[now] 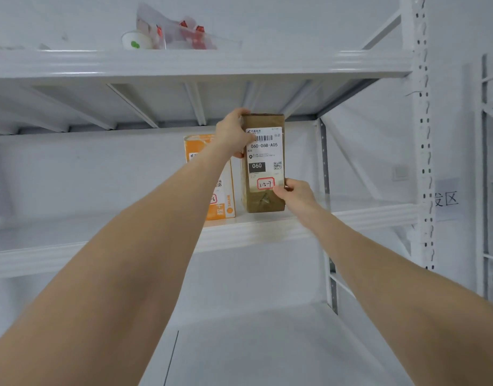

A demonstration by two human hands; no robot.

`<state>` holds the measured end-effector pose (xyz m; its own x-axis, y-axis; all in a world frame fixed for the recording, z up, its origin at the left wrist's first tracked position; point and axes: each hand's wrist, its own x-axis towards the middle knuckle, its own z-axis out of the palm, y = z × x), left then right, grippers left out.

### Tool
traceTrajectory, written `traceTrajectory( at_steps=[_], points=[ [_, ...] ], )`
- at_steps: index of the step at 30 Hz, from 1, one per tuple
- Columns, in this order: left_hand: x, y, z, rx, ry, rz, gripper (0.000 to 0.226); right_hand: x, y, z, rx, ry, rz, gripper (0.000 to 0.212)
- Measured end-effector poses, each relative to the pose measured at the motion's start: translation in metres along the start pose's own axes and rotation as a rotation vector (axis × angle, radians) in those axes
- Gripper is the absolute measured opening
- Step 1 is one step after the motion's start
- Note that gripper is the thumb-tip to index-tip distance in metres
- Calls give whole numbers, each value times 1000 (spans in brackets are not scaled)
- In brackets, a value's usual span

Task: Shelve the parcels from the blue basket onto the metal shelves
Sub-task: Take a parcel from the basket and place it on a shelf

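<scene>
Head view: my left hand (232,132) grips the brown parcel (263,162) at its top left corner, fingers curled over the top edge. My right hand (295,193) pinches its lower right edge. The parcel stands upright on the middle shelf (267,232), just behind the front lip. Left of my left fingers an orange parcel (221,188) stands just beside it. Right of my right fingers, open board runs to the upright (422,162). Above my left fingers the upper shelf (184,65) sits close.

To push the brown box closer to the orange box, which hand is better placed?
Probably the right hand: it pinches the brown box low, on the side away from the orange box. The left hand grips the top, on the orange box's side.
</scene>
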<state>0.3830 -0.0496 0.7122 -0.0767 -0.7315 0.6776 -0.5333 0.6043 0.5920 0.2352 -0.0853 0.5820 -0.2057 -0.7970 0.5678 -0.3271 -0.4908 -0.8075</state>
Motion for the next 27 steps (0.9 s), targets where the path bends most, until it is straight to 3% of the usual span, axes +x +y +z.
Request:
traceTrajectory(
  at_steps=[14,24,27],
  points=[
    [7,-6,25,180,17,-87,58,5,13,-14,-198,-84,-16,24],
    [15,-2,32,789,45,115,72,-3,5,-17,-366,-107,8,27],
    [15,0,33,898,60,152,67,-10,-1,-20,-544,-79,-44,49]
  ],
)
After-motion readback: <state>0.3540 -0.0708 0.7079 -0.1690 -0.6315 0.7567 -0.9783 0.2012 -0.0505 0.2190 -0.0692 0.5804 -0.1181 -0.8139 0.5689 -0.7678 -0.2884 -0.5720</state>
